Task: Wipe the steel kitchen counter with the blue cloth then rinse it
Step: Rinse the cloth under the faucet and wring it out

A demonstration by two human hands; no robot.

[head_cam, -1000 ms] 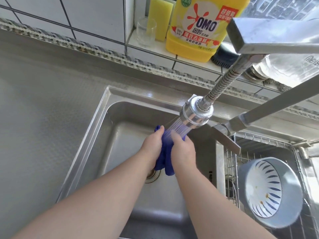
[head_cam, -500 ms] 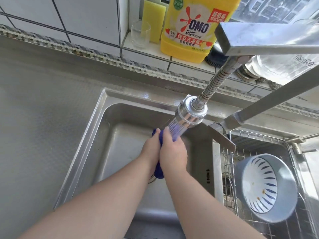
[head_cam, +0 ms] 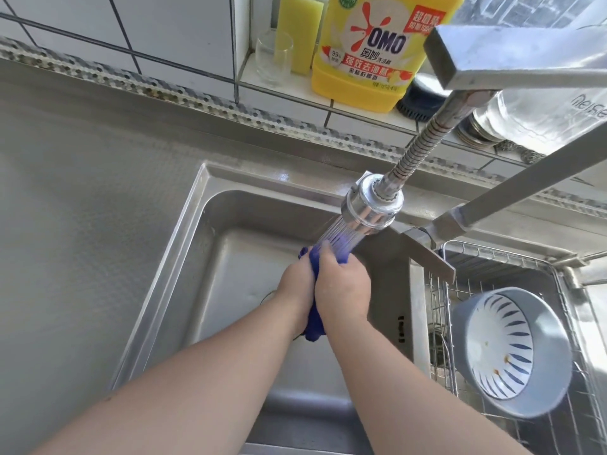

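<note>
1. Both hands were over the sink [head_cam: 184, 257], directly under the spray head [head_cam: 372, 208] — water streaming onto them.
2. The left hand [head_cam: 297, 285] gripped the blue cloth [head_cam: 314, 318], fingers curled round it.
3. The right hand [head_cam: 343, 287] squeezed the same cloth, pressed against the left.
4. Left of the sink lay the steel table [head_cam: 82, 208].
5. Right of the sink, a bowl [head_cam: 512, 349] sat tilted in a wire rack [head_cam: 437, 310].

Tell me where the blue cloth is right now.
In the head view, the blue cloth is bunched between the left hand and right hand, over the sink basin, under the faucet sprayer.
</note>
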